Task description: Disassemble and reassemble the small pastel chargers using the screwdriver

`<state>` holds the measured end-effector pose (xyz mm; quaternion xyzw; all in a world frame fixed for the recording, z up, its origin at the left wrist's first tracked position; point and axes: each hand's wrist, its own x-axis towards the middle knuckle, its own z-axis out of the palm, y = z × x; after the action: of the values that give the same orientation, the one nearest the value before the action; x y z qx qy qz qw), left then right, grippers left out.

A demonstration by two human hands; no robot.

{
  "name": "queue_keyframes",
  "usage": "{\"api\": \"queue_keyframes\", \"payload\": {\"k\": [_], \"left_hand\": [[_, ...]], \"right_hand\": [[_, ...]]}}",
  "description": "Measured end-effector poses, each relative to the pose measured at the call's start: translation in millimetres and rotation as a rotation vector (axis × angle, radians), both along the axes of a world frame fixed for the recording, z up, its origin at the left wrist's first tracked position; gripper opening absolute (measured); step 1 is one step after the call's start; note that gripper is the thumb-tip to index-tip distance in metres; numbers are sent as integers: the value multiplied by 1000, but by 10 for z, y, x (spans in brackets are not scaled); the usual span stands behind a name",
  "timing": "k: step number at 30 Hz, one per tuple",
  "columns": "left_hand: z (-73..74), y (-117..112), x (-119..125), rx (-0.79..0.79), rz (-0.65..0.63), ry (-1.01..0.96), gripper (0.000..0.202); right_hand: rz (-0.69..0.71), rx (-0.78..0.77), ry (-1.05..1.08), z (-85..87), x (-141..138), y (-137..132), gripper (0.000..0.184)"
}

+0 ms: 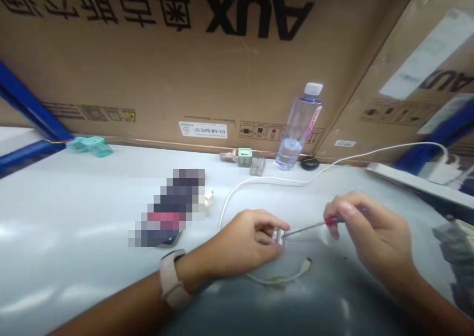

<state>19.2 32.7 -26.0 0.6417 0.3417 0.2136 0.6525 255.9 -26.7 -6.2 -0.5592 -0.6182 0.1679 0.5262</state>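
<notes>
My left hand [247, 241] pinches a small clear plastic part [279, 236] on the pale table [74, 217], fingers curled round it. My right hand [366, 232] grips a thin screwdriver [309, 227] by its red handle; the metal shaft points left and its tip meets the clear part. A short white cable with a plug end [305, 264] lies just below the hands. A pale watch [171, 279] sits on my left wrist.
A long white cable [237, 190] loops from the hands to the far right. At the back stand a water bottle [300, 128], a green cube [245, 156], a clear cube [257, 165], a black disc [310, 164] and a teal object [92, 146]. Cardboard boxes [148, 64] wall the rear.
</notes>
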Motion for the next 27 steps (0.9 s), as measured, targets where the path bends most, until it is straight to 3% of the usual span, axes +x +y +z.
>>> {"api": "queue_keyframes", "payload": {"k": [9,15,27], "left_hand": [[-19,5,-5,30,0,-11,43],[-5,8,3,-52,-14,-30,47],[-58,25,-6,-60,-25,-143,30]], "right_hand": [[18,47,46,12,-41,-34,37],[66,96,-8,-26,22,1,37],[24,92,39,-31,14,-4,39]]}}
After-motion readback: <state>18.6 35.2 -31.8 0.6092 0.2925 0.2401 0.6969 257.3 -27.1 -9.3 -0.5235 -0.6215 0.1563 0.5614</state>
